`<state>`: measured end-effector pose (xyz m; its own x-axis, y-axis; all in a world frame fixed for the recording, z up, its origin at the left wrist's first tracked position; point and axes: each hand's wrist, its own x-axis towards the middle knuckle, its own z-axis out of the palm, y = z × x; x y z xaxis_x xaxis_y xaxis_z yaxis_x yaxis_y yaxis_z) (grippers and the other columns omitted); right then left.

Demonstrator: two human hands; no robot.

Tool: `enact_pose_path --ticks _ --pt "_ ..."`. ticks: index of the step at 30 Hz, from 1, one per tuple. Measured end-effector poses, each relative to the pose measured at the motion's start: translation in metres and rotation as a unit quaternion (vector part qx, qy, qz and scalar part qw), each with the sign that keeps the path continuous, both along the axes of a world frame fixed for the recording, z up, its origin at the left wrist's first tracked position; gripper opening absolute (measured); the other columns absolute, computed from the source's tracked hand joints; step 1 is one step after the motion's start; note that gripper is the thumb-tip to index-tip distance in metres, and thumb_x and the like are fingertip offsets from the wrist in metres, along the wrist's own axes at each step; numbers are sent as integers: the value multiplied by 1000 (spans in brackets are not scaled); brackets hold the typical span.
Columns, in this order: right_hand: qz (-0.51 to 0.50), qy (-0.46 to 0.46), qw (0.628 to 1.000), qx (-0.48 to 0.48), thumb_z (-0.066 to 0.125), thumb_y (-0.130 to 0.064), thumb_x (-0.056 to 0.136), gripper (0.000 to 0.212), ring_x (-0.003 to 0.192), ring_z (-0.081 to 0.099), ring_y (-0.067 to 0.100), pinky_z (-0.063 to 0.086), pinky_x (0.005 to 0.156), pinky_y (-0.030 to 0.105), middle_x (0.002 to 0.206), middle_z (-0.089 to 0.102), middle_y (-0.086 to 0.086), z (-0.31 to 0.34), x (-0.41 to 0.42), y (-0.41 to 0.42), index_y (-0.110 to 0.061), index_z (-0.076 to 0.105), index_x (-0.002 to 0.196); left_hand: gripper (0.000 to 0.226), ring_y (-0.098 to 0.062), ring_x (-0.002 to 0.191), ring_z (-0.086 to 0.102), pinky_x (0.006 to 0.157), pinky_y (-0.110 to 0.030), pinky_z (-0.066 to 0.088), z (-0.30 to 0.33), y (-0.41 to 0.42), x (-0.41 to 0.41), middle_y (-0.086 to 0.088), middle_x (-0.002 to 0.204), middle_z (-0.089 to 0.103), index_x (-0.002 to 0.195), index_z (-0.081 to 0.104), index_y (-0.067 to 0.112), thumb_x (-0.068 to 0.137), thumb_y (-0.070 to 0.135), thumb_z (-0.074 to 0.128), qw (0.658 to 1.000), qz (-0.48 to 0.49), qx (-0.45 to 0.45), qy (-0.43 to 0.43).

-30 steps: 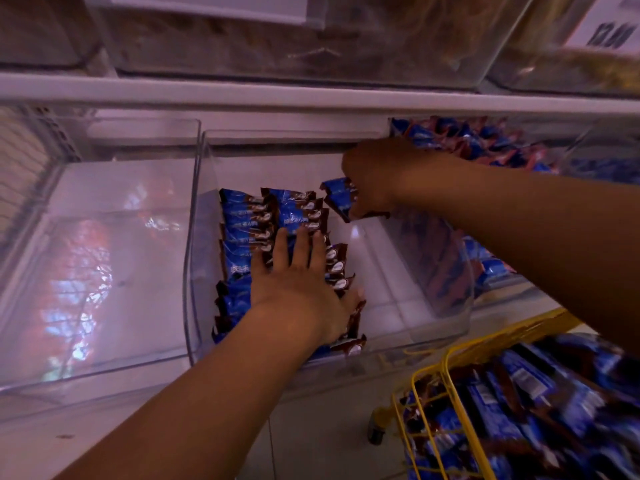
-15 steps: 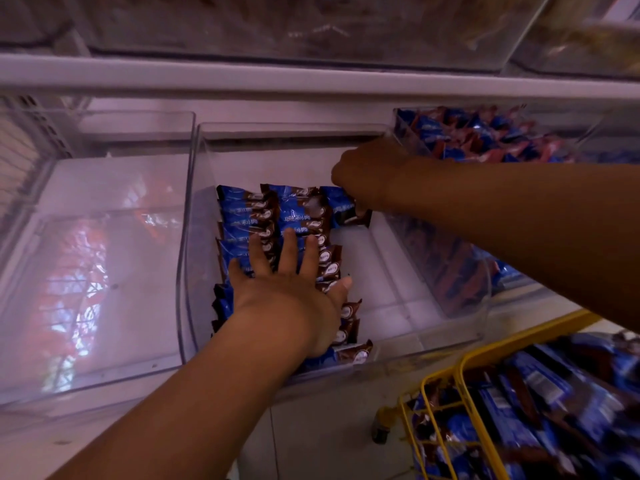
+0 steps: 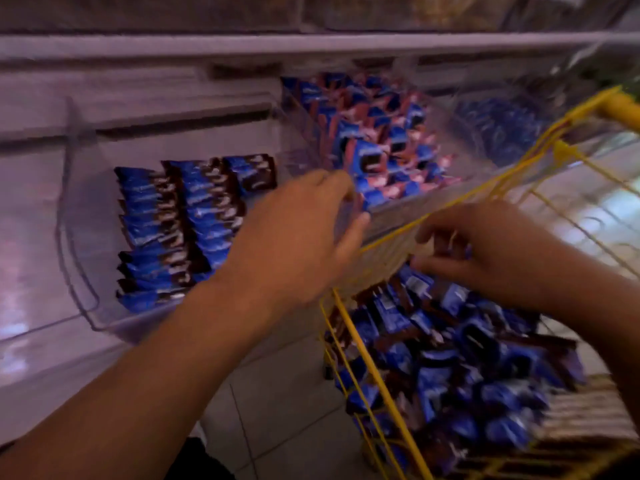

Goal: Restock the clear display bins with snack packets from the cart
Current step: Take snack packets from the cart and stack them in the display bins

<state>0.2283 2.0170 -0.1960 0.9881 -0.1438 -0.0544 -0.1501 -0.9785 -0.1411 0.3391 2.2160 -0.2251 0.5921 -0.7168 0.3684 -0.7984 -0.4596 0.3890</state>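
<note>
Blue-and-brown snack packets [image 3: 180, 233] lie in two neat overlapping rows inside the clear display bin [image 3: 78, 271] on the left, with one more packet [image 3: 254, 171] lying flat at the far end just right of the rows. The right part of that bin's floor is bare. A second clear bin [image 3: 485, 126], to the right and farther back, holds a loose heap of blue and pink packets [image 3: 374, 147].

The left hand [image 3: 294, 237] hovers over the near right corner of the left bin, between it and the cart. Its grip is spread: fingers extended and relaxed, thumb apart, holding nothing. The picture is blurred here, so I cannot tell whether the fingertips touch the bin wall.

The right hand [image 3: 485, 251] is over the yellow wire cart [image 3: 349, 327] at the near right, just above the heaped loose packets [image 3: 467, 375] that fill it. Its fingers are curled downward, with the tips at the top of the pile. Whether that grip is already pinching a packet or only touching the pile cannot be told through the blur.

A white shelf edge [image 3: 242, 43] runs across the far side above the bins, and pale floor tiles [image 3: 277, 393] show between the forearms.
</note>
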Motion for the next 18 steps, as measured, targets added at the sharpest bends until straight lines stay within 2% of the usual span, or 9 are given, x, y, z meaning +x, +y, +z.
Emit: enact_pose_path --ticks 2,3,6,8,10,12,13,15,18 --pt "-19 192 981 12 84 -46 70 69 116 60 18 45 93 28 123 65 -2 -17 -24 -16 -26 58 131 30 -25 93 60 74 -41 51 -5 -28 -29 1 102 62 104 57 26 90 50 46 992 -106 68 -2" --pt "-27 270 962 18 88 -45 66 93 132 49 17 39 107 28 145 52 -1 -25 -30 -19 -26 44 146 28 -26 97 60 76 -41 50 -12 -42 -38 -1 105 62 105 57 25 89 48 50 983 -137 123 -11" --pt "-38 363 931 9 93 -45 59 133 149 24 22 28 119 37 166 15 -1 -42 -26 -22 -30 6 159 36 -29 106 60 83 -39 50 -33 -74 -44 -8 112 62 109 58 22 84 46 64 951 -160 266 -15" --pt "-40 369 928 -26 93 -44 60 132 146 30 31 36 115 45 164 17 6 -50 -18 -23 -30 6 159 50 -30 103 62 84 -41 53 -45 -91 -40 -9 113 64 115 61 20 79 53 71 923 -149 354 17" --pt "-54 315 946 -47 92 -42 64 110 132 48 33 47 104 47 151 40 10 -53 -11 -27 -21 28 151 68 -28 105 63 87 -41 55 -59 -105 -38 -8 121 63 131 55 20 76 54 76 897 -129 420 59" --pt "-66 232 969 -54 91 -41 64 90 117 57 33 52 94 48 133 52 9 -55 -6 -33 -18 43 136 97 -28 116 59 94 -40 52 -72 -115 -40 -7 136 54 149 28 20 73 50 81 876 -108 458 112" --pt "-67 211 974 -43 91 -41 64 90 117 57 33 52 94 48 132 50 9 -57 -4 -36 -18 43 136 110 -28 121 56 97 -40 49 -77 -118 -40 -7 142 50 153 16 19 71 50 82 868 -101 466 138" --pt "-61 241 969 -5 89 -43 67 104 129 49 35 48 100 47 146 40 9 -63 1 -43 -24 31 151 121 -29 125 52 101 -40 46 -84 -119 -40 -7 147 46 154 4 19 69 55 82 856 -102 477 170" --pt "-40 341 939 -5 83 -47 75 115 142 34 37 40 107 46 162 21 8 -75 4 -43 -32 7 159 117 -29 122 55 102 -42 46 -89 -118 -38 -9 144 48 156 2 19 73 52 79 849 -121 485 170"
